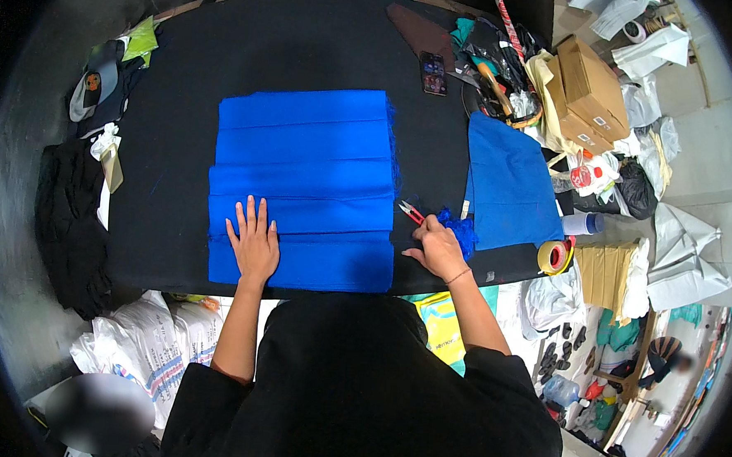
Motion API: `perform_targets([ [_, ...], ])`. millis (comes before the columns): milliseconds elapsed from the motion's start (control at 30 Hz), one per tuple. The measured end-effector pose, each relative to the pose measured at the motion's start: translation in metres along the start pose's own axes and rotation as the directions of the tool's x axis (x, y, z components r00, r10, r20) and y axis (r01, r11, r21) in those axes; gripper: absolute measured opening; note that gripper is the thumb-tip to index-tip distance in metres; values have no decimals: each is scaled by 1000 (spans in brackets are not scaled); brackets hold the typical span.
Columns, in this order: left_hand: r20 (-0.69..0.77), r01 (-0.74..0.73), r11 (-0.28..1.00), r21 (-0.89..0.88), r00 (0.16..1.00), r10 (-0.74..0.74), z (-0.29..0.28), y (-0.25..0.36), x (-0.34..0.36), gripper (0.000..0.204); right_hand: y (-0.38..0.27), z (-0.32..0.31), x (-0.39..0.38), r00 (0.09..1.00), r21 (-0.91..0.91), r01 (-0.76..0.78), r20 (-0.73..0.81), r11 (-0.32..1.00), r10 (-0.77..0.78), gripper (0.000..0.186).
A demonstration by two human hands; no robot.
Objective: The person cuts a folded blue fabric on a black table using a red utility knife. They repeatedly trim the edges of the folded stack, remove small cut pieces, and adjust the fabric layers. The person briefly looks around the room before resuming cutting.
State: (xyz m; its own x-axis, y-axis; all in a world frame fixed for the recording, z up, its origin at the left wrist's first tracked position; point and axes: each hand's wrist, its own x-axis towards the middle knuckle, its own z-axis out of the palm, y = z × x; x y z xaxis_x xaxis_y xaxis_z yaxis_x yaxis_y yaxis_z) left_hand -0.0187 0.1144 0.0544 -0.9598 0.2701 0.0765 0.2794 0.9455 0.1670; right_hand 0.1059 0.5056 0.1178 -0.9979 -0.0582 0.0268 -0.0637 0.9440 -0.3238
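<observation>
A stack of bright blue cloth pieces (302, 175) lies on the black-covered table, its layers stepped in several folded-looking bands and its right edge frayed. My left hand (257, 248) rests flat on the lower left part of the cloth, fingers spread. To the right of the stack, my right hand (439, 247) is low over the table. Its fingertips are at the handle end of the red-handled thread snips (412, 213), while the thumb stands apart from the fingers. A tangle of blue threads (463, 232) lies beside that hand, partly hidden by it.
A darker blue cloth (513, 186) lies at the right, with tape rolls (555, 257) at its corner. Farther back are a phone (433, 73), a cluttered basket (505, 99) and cardboard boxes (588, 91). Black fabric (72, 221) and a cap (87, 94) are along the left edge.
</observation>
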Motion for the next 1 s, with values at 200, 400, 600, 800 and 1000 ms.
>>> perform_targets([
  [200,2,-1,1000,-9,1000,1,-2,2,2,59,-7,26,21,986,883,-138,77,448,151,14],
  [400,-16,-5,1000,-5,1000,5,1,0,2,59,5,80,13,917,884,-99,259,-457,302,7],
  [600,-29,-13,1000,16,999,14,4,-3,-1,59,62,24,-15,786,901,56,226,-431,575,16],
  [800,-29,-22,999,36,999,24,8,-2,0,61,104,-17,-40,701,831,-405,14,382,713,21],
  [1000,-13,-21,1000,12,1000,22,8,-3,1,61,110,10,-54,897,333,-342,-163,879,411,26],
])
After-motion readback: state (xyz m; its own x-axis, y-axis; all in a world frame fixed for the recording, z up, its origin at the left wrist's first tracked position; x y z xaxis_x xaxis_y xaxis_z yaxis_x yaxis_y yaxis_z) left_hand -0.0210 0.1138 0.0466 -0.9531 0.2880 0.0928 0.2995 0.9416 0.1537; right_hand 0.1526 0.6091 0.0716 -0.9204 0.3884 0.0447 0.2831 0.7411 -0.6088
